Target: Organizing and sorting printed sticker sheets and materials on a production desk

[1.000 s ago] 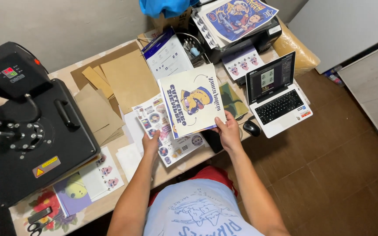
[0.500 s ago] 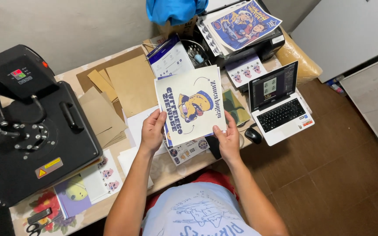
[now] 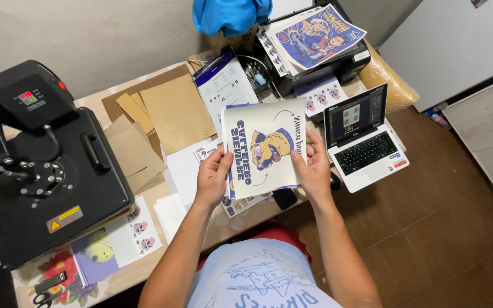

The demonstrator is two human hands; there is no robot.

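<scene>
Printed sheet is hanging between both hands above the desk, not yet laid down. Left hand and right hand are pinching its side edges, thumbs on top.

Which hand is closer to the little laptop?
Right. The right hand grips the printed sheet just beside the laptop; the left hand holds the sheet's far edge, farther away.
</scene>
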